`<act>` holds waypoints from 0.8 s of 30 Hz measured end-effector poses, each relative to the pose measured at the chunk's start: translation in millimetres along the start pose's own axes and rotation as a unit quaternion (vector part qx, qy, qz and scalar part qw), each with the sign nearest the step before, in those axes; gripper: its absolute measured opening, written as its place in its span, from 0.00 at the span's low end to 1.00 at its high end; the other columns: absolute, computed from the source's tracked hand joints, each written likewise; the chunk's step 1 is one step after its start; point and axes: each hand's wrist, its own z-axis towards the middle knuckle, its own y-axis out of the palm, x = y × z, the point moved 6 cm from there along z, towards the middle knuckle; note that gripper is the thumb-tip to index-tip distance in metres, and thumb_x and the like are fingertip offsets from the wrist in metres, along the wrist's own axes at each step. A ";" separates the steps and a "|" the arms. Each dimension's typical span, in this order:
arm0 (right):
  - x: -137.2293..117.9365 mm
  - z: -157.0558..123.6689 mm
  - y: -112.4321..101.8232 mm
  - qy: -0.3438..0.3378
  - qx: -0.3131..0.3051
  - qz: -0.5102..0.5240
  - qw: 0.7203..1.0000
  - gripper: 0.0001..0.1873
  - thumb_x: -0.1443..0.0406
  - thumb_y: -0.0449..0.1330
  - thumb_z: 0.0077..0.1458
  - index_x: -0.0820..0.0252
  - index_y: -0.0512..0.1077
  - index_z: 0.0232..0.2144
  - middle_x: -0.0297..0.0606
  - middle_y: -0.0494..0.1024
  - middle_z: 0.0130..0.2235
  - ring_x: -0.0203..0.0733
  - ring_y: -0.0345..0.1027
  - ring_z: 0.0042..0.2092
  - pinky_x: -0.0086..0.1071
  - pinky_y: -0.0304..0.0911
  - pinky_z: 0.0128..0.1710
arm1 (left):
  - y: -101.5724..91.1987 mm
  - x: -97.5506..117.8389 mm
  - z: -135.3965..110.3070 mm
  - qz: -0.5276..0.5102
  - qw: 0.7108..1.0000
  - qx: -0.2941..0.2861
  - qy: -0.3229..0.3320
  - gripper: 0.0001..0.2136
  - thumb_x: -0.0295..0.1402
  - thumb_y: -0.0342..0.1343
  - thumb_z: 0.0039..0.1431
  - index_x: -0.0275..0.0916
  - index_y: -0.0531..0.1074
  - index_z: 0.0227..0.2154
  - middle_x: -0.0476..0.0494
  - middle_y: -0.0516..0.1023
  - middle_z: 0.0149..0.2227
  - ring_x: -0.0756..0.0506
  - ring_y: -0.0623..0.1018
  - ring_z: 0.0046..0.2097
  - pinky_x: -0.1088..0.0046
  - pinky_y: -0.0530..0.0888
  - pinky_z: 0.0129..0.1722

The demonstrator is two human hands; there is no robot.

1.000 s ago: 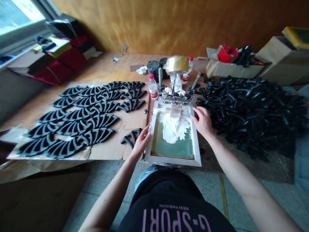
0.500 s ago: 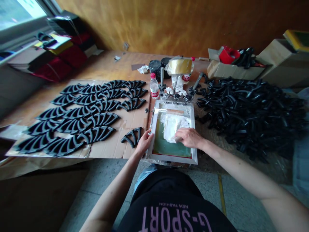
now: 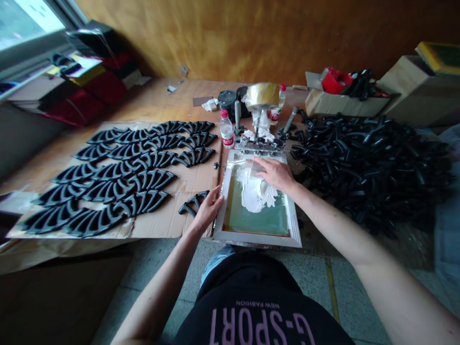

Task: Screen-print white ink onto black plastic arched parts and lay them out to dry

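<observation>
A silver-framed printing screen [image 3: 257, 238] with green mesh lies in front of me, a smear of white ink [image 3: 255, 196] on it. My left hand [image 3: 208, 210] grips the frame's left edge, fingers curled over it. My right hand [image 3: 277, 175] is closed on a pale squeegee [image 3: 253, 168] at the far part of the mesh, above the ink. One black curved part [image 3: 192, 203] lies on the cardboard just left of my left hand.
Rows of black curved parts [image 3: 118, 177] cover a cardboard sheet [image 3: 158, 225] on the left. A big pile of black parts [image 3: 370, 158] fills the right. A water bottle [image 3: 226, 130], black tubs [image 3: 228, 99] and a clamp stand behind the screen. Cardboard boxes [image 3: 341, 101] sit at the back right.
My right hand left the frame's right edge, took the squeegee to the near part of the mesh, then moved it back to the far end. My left hand stayed on the frame.
</observation>
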 end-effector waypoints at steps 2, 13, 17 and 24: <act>27.1 18.7 -27.3 0.058 0.028 -0.014 0.998 0.31 0.57 0.64 0.55 0.50 0.65 0.60 0.38 0.78 0.46 0.46 0.72 0.43 0.38 0.65 0.45 | -5.8 29.9 -8.5 -0.015 1.000 0.012 0.023 0.32 0.53 0.54 0.57 0.40 0.67 0.59 0.49 0.75 0.25 0.50 0.71 0.24 0.77 0.64 0.21; 69.8 -75.6 45.6 0.135 -0.060 -0.004 0.989 0.14 0.55 0.63 0.56 0.60 0.73 0.29 0.42 0.78 0.37 0.45 0.69 0.41 0.34 0.61 0.43 | 9.9 156.4 16.8 -0.254 0.941 0.068 0.213 0.21 0.53 0.47 0.62 0.43 0.69 0.45 0.42 0.79 0.40 0.48 0.79 0.37 0.77 0.74 0.28; 21.0 -94.5 83.1 0.166 -0.107 -0.046 0.979 0.08 0.63 0.57 0.61 0.63 0.71 0.37 0.47 0.77 0.39 0.47 0.69 0.43 0.35 0.61 0.42 | 67.3 74.5 -4.2 -0.250 0.968 -0.024 -0.006 0.23 0.54 0.52 0.59 0.38 0.68 0.45 0.36 0.80 0.41 0.45 0.80 0.33 0.75 0.73 0.23; -26.4 -95.4 71.3 -0.041 -0.077 0.092 0.992 0.09 0.68 0.51 0.64 0.58 0.72 0.39 0.40 0.77 0.41 0.42 0.68 0.46 0.33 0.62 0.46 | 87.1 -34.1 -44.4 -0.261 0.951 -0.051 -0.161 0.20 0.48 0.55 0.59 0.35 0.72 0.41 0.34 0.79 0.45 0.42 0.82 0.37 0.74 0.75 0.25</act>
